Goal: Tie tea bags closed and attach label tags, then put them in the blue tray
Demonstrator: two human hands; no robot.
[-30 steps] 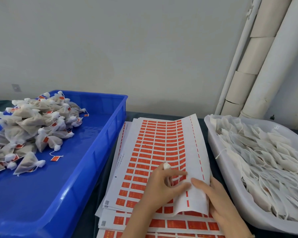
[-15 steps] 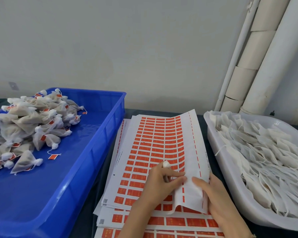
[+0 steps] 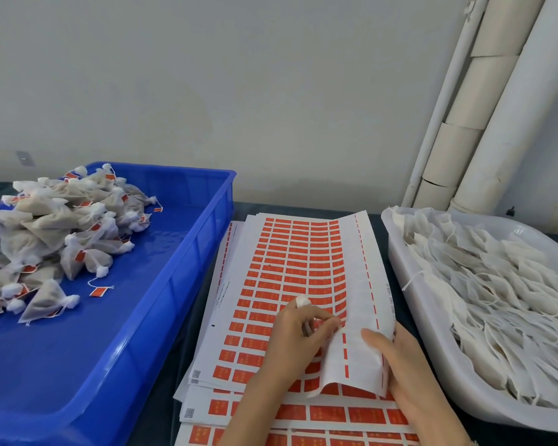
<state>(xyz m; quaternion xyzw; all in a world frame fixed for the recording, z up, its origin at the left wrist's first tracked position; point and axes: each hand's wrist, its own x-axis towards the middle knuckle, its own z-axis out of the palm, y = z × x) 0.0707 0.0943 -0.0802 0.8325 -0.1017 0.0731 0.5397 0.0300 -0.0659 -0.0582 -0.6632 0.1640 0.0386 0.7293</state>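
A sheet of orange label tags (image 3: 290, 262) lies on top of a stack in the middle of the table. Its right strip, stripped of labels, curls up. My left hand (image 3: 298, 344) holds a tied tea bag whose white knot (image 3: 302, 300) sticks up, and its thumb and fingers pinch at a label beside the curled strip. My right hand (image 3: 400, 365) grips the lower part of that curled strip. The blue tray (image 3: 149, 304) on the left holds a heap of finished tea bags (image 3: 52, 233) with orange tags.
A white tub (image 3: 432, 358) at the right is full of empty flat tea bags (image 3: 503, 291). More label sheets (image 3: 303, 413) lie under the top one. White pipes (image 3: 484, 117) lean against the wall at the back right.
The camera view has shifted slightly. My left thumb and fingers have closed further toward the edge of the curled strip. My right hand keeps its hold.
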